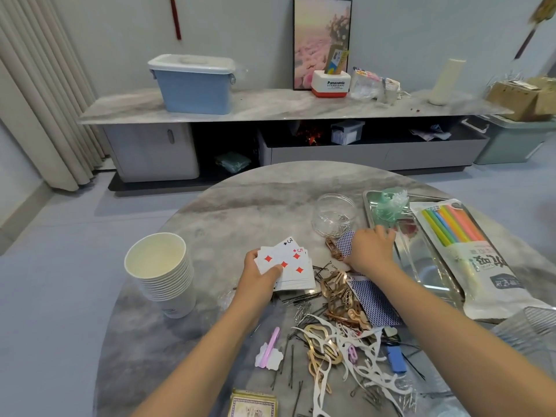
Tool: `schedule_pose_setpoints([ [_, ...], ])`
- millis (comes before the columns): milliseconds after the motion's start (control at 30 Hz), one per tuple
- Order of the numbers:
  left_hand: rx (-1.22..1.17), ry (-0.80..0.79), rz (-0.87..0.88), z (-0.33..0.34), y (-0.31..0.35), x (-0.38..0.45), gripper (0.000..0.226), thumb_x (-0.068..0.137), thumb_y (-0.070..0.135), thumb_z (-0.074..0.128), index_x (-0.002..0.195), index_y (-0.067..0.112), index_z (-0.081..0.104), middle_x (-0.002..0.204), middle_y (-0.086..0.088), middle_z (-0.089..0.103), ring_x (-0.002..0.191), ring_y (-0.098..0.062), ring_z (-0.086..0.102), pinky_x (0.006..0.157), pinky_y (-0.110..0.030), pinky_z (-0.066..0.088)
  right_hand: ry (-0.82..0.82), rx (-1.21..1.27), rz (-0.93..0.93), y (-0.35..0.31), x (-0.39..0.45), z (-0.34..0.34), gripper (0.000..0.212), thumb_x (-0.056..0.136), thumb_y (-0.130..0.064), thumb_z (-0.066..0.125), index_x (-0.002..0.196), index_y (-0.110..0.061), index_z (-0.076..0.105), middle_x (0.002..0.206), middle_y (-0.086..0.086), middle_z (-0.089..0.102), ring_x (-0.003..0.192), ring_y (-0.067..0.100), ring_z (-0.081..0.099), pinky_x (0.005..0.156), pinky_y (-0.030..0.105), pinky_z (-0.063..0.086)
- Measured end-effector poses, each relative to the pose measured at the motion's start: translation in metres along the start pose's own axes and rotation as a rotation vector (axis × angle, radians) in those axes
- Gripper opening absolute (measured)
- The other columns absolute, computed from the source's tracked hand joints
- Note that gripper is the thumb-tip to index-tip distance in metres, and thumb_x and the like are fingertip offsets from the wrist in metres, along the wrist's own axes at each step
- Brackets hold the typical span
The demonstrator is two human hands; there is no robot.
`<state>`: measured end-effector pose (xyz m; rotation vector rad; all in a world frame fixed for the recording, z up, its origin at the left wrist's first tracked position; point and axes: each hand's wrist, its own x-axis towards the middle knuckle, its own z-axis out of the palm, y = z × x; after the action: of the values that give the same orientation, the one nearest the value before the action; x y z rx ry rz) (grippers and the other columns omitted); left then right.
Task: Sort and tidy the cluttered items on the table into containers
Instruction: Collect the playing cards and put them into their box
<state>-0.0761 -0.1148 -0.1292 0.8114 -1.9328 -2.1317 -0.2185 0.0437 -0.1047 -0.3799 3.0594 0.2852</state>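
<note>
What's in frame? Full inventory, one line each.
cups: one stack, white, table left
held cards: fan, face up, left hand
face-down cards: blue backs, table centre
jar: one, clear, beside tray
tray: one, steel, table right
straws: one pack, multicolour, on tray
clips: pile, gold, centre
pins: scattered, black
flossers: pile, white, near edge
bin: one, blue, shelf
left hand: holds cards
right hand: on a face-down card

Even, soft indoor light, moderately bright; source not seen. Faint shadows under the paper cups (162,266) on the table (240,200). Dull sheen on the metal tray (421,266). Strong wide-angle bowing toward edges. Top-right corner motion-smeared; overall slightly soft.
</note>
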Motion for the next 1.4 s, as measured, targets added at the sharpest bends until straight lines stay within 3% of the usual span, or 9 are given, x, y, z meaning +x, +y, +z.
schedule_pose_setpoints([
  [200, 0.013, 0.003, -0.021, 0.001, 0.001, -0.004, 0.034, 0.095, 0.008, 0.050, 0.122, 0.022, 0.037, 0.096, 0.008, 0.057, 0.080, -0.008, 0.057, 0.047, -0.014, 0.047, 0.040, 0.479, 0.047, 0.004, -0.023, 0.004, 0.041, 0.086, -0.037, 0.065, 0.121, -0.018, 0.057, 0.093, 0.000, 0.069, 0.100, 0.019, 0.059, 0.106, 0.035, 0.023],
  [267, 0.022, 0.007, -0.031, 0.000, 0.003, -0.005, 0.034, 0.095, 0.008, 0.050, 0.123, 0.022, 0.037, 0.100, 0.006, 0.058, 0.084, -0.010, 0.058, 0.054, -0.019, 0.049, 0.053, 0.615, 0.017, 0.008, -0.030, 0.005, 0.022, 0.087, -0.035, 0.064, 0.100, -0.018, 0.066, 0.070, -0.003, 0.063, 0.072, 0.015, 0.057, 0.083, 0.030, 0.042],
  [333, 0.036, 0.013, -0.041, -0.002, 0.008, -0.007, 0.035, 0.094, 0.007, 0.051, 0.122, 0.022, 0.037, 0.105, 0.002, 0.058, 0.088, -0.012, 0.058, 0.060, -0.022, 0.049, 0.034, 0.703, -0.021, 0.010, -0.038, 0.001, 0.028, 0.091, -0.030, 0.059, 0.067, -0.016, 0.057, 0.053, -0.003, 0.048, 0.052, 0.011, 0.044, 0.051, 0.024, 0.033],
  [567, 0.038, 0.037, -0.142, 0.005, 0.031, -0.046, 0.042, 0.091, 0.001, 0.051, 0.128, 0.012, 0.035, 0.118, -0.011, 0.057, 0.103, -0.027, 0.060, 0.089, -0.042, 0.052, 0.123, 1.005, -0.112, 0.031, -0.083, -0.037, 0.036, 0.094, -0.024, 0.056, 0.058, -0.025, 0.050, 0.050, -0.007, 0.045, 0.047, 0.008, 0.043, 0.046, 0.015, 0.027],
  [700, -0.097, -0.042, -0.203, 0.015, 0.043, -0.090, 0.027, 0.089, -0.007, 0.048, 0.113, 0.004, 0.049, 0.094, -0.014, 0.063, 0.077, -0.023, 0.062, 0.063, -0.029, 0.052, 0.189, 1.056, -0.399, 0.040, -0.145, -0.049, 0.026, 0.091, -0.013, 0.058, 0.105, -0.034, 0.066, 0.101, -0.019, 0.063, 0.086, -0.008, 0.056, 0.072, -0.005, 0.035],
  [933, -0.417, -0.138, -0.302, 0.045, 0.048, -0.164, 0.031, 0.088, -0.006, 0.032, 0.108, -0.004, 0.054, 0.086, -0.020, 0.064, 0.061, -0.024, 0.062, 0.049, -0.025, 0.047, 0.031, 0.776, -0.660, 0.074, -0.215, -0.023, 0.047, 0.100, -0.018, 0.038, 0.139, -0.041, 0.032, 0.152, -0.006, 0.022, 0.142, 0.006, 0.011, 0.107, 0.009, 0.004],
  [1167, -0.050, -0.209, -0.123, 0.063, 0.025, -0.201, 0.024, 0.090, -0.009, 0.046, 0.104, 0.009, 0.055, 0.095, -0.009, 0.068, 0.084, -0.022, 0.065, 0.076, -0.034, 0.055, -0.105, 0.707, -0.697, 0.099, -0.243, -0.004, 0.055, 0.088, -0.032, 0.023, 0.142, -0.041, 0.023, 0.154, -0.005, 0.015, 0.142, 0.010, 0.007, 0.110, 0.015, 0.004],
  [1267, 0.152, -0.156, -0.063, 0.054, 0.009, -0.194, 0.033, 0.085, -0.008, 0.057, 0.111, 0.012, 0.054, 0.100, -0.005, 0.067, 0.092, -0.020, 0.065, 0.085, -0.037, 0.054, -0.087, 1.032, -0.501, 0.107, -0.242, 0.003, 0.055, 0.093, -0.032, 0.047, 0.140, -0.042, 0.021, 0.147, -0.010, 0.023, 0.132, 0.011, 0.032, 0.096, 0.005, 0.029],
  [1400, 0.297, -0.227, 0.054, 0.047, -0.004, -0.190, 0.037, 0.081, -0.007, 0.062, 0.101, 0.024, 0.059, 0.101, -0.005, 0.068, 0.094, -0.020, 0.066, 0.083, -0.038, 0.055, -0.285, 1.167, -0.389, 0.094, -0.240, 0.012, 0.074, 0.088, -0.019, 0.063, 0.145, -0.033, 0.018, 0.126, -0.010, 0.041, 0.119, 0.005, 0.045, 0.090, 0.019, 0.045],
])
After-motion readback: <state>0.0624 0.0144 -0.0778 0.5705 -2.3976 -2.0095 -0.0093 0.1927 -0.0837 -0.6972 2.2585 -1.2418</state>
